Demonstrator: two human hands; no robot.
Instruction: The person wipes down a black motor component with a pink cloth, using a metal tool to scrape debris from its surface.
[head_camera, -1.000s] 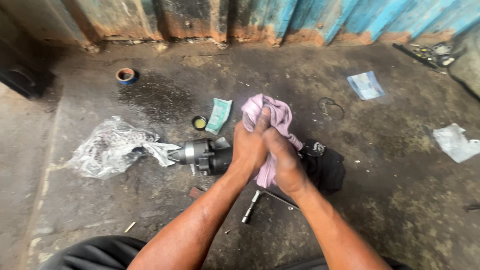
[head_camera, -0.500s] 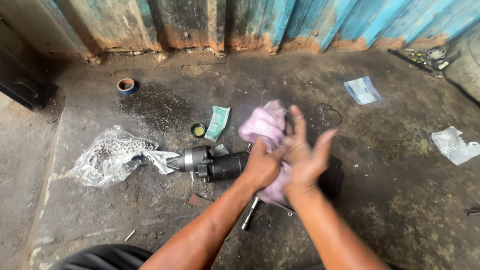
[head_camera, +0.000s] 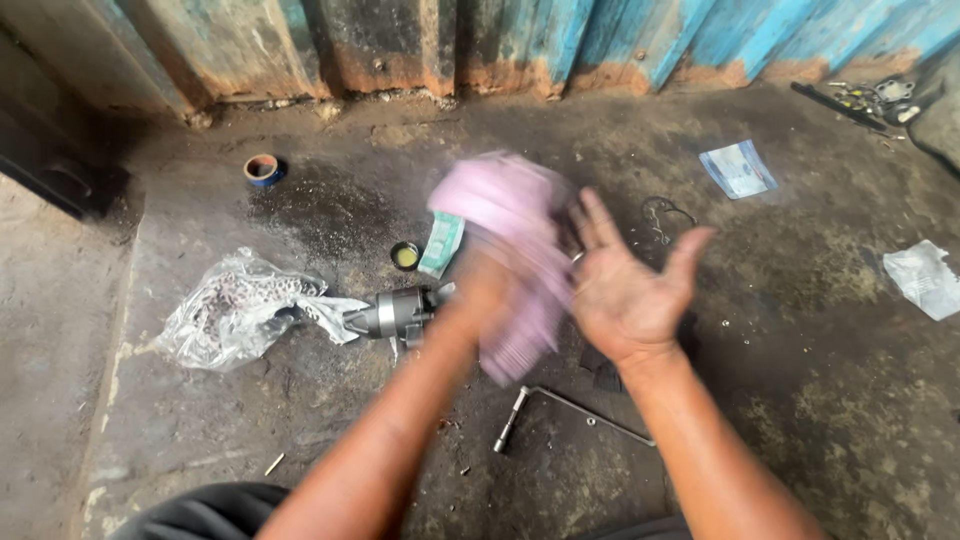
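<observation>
Head view. Your left hand (head_camera: 480, 285) is blurred by motion; it is wrapped in, and appears to grip, the pink cloth (head_camera: 510, 250), though the exact finger positions cannot be told. The cloth sits in mid-air above the floor, touching the palm side of your right hand (head_camera: 630, 290). Your right hand is spread wide, palm up, fingers and thumb splayed, holding nothing of its own.

On the concrete floor (head_camera: 800, 400) below your left forearm lies a grey metal motor part (head_camera: 395, 312), partly hidden by the arm. To its left rests a crumpled clear plastic bag (head_camera: 240, 310), touching the part's end. Just above the part stand a small round tin (head_camera: 405, 256) and a green packet (head_camera: 442, 245) beside it. An L-shaped metal wrench (head_camera: 560, 410) lies between your forearms. A roll of tape (head_camera: 263, 169) sits near the corrugated blue wall (head_camera: 700, 40). A flat blue-white packet (head_camera: 737, 168) and a white plastic scrap (head_camera: 925, 280) lie well apart on the right.
</observation>
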